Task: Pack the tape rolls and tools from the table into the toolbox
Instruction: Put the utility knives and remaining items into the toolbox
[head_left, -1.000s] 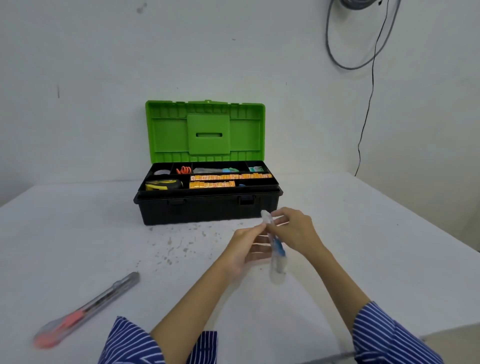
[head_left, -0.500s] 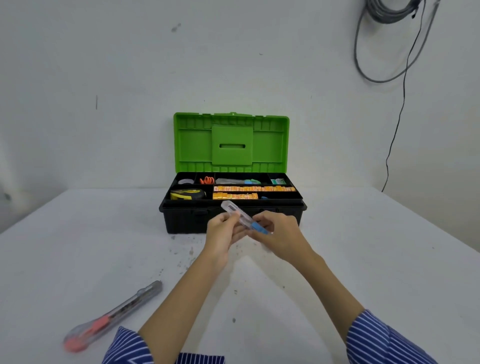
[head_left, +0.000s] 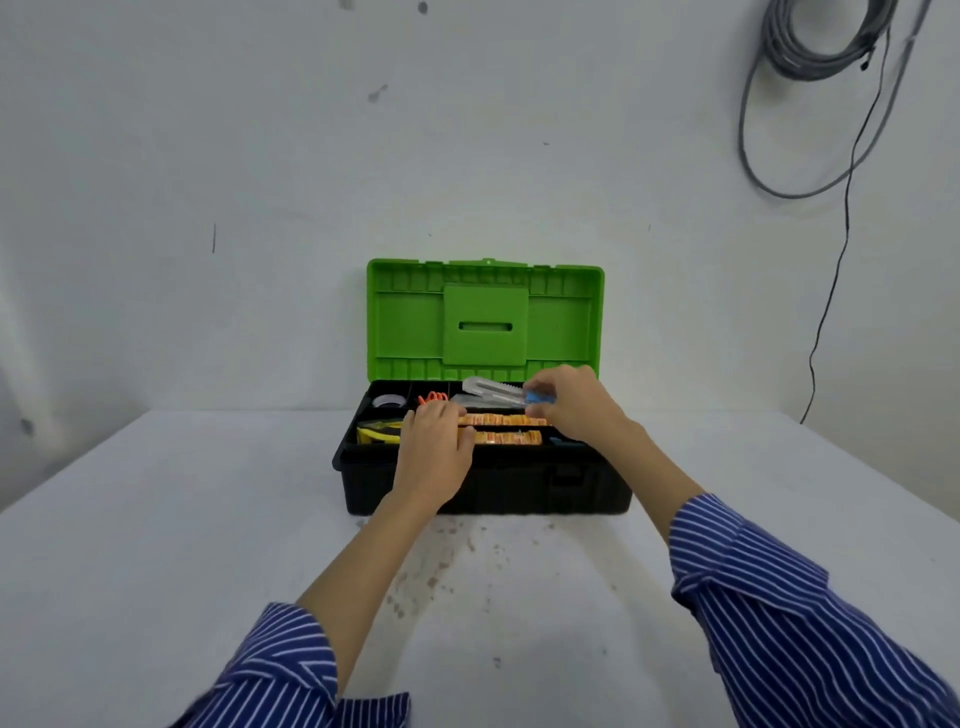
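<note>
Black toolbox (head_left: 483, 488) with bright green lid (head_left: 485, 322), raised. Inside: two orange strips (head_left: 506, 428), side by side; yellow and black tape measure (head_left: 376, 434); orange-handled scissors (head_left: 432, 398); grey tape roll (head_left: 389, 401) with dark centre. Clear plastic knife (head_left: 493, 391) with blue end, pinched in right hand (head_left: 571, 405). White table (head_left: 156, 545), speckled with brownish-red stains (head_left: 431, 566) near the middle. Pale grey-white wall (head_left: 208, 156), marked with a few dark smudges. Grey coiled cable (head_left: 810, 93) and thin black wire (head_left: 831, 291) hanging top right. Sleeves (head_left: 779, 623) dark blue with thin white stripes.
</note>
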